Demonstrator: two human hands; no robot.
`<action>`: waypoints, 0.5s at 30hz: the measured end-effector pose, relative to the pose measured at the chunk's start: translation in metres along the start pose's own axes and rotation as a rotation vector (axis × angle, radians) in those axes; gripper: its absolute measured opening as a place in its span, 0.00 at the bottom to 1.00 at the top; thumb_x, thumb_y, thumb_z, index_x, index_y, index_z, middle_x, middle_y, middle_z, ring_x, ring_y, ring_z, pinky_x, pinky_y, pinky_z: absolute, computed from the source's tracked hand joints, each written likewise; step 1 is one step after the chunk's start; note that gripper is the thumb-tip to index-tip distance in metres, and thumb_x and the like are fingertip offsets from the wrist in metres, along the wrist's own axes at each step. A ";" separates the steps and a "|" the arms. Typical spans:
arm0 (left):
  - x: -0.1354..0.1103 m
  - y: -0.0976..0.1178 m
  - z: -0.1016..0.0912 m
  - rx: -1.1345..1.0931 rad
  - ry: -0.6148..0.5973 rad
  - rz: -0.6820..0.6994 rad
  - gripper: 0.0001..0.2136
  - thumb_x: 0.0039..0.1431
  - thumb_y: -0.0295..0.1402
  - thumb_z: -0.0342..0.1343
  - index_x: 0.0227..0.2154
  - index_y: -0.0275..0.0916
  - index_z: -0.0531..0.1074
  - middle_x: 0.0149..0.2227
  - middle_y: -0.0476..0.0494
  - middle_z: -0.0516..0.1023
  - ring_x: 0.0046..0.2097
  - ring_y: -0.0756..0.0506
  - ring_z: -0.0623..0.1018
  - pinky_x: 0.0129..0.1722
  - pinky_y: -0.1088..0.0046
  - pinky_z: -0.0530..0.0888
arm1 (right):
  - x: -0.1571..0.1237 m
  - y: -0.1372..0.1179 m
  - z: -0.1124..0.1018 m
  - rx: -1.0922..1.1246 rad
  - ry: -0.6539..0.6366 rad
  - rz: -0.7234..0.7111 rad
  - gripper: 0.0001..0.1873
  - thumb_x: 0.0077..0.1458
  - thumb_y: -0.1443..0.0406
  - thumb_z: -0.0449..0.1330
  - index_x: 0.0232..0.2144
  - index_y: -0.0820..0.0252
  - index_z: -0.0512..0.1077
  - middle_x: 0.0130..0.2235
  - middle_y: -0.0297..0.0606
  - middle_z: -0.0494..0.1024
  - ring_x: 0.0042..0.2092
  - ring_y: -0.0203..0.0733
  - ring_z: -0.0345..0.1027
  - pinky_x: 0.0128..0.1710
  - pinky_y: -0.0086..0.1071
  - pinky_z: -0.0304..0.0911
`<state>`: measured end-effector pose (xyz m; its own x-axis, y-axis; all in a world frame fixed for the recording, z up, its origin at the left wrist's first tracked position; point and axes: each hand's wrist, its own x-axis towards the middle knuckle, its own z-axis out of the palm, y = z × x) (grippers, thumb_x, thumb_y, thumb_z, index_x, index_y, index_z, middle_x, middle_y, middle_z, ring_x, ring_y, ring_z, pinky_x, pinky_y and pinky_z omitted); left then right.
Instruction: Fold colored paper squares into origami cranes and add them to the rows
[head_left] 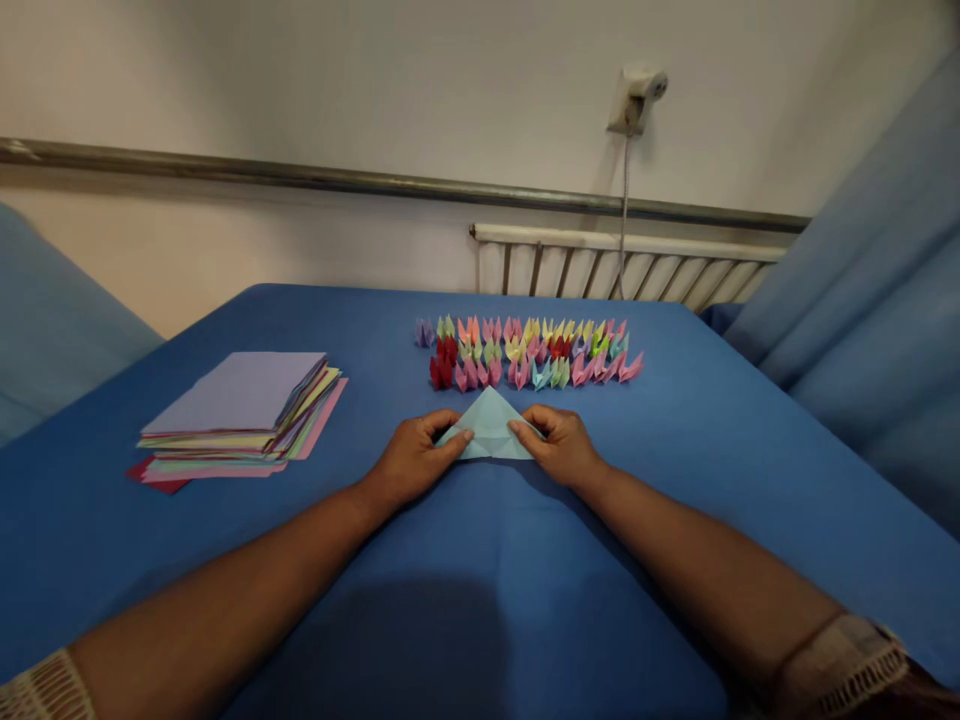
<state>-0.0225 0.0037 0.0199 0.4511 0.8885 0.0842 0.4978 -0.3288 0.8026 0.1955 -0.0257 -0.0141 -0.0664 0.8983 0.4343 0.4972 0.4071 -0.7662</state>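
A sheet of pale blue origami paper (491, 415), folded into a triangle with its tip pointing away from me, is between my hands. My left hand (416, 455) pinches its left corner, thumb on top and fingers behind. At the right corner, my right hand (566, 445) grips the paper the same way. A crease runs across the lower part of the triangle. Just beyond the tip stand rows of small folded paper cranes (536, 350) in red, pink, yellow, green and blue.
A stack of coloured paper sheets (240, 390) lies at the left on the blue tablecloth (360, 620). Behind the table are a wall with a metal pipe (337, 182), a radiator (637, 265) and a socket with a plug (634, 100). Blue curtains (862, 270) hang at both sides.
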 end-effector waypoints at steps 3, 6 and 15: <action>0.000 -0.003 0.001 -0.040 -0.006 0.004 0.14 0.58 0.43 0.53 0.32 0.37 0.75 0.29 0.50 0.75 0.32 0.48 0.73 0.32 0.75 0.69 | 0.000 -0.001 -0.001 0.016 -0.003 0.006 0.15 0.57 0.59 0.56 0.22 0.60 0.68 0.21 0.28 0.63 0.24 0.32 0.55 0.26 0.26 0.51; 0.000 -0.006 0.000 -0.064 -0.010 0.013 0.13 0.58 0.43 0.53 0.33 0.37 0.75 0.28 0.51 0.74 0.31 0.49 0.72 0.32 0.75 0.69 | 0.000 0.001 0.000 0.076 -0.011 0.053 0.16 0.57 0.57 0.57 0.22 0.60 0.68 0.22 0.28 0.64 0.25 0.32 0.56 0.25 0.26 0.51; 0.006 -0.011 0.002 -0.007 0.070 -0.007 0.16 0.57 0.42 0.52 0.42 0.38 0.73 0.38 0.47 0.79 0.39 0.44 0.77 0.42 0.67 0.73 | 0.005 0.016 0.005 0.070 0.014 0.196 0.13 0.56 0.55 0.57 0.29 0.59 0.70 0.22 0.29 0.69 0.24 0.34 0.60 0.24 0.28 0.56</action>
<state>-0.0242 0.0126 0.0105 0.3943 0.9112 0.1193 0.4957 -0.3202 0.8073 0.1987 -0.0137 -0.0267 0.0379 0.9593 0.2797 0.4383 0.2356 -0.8674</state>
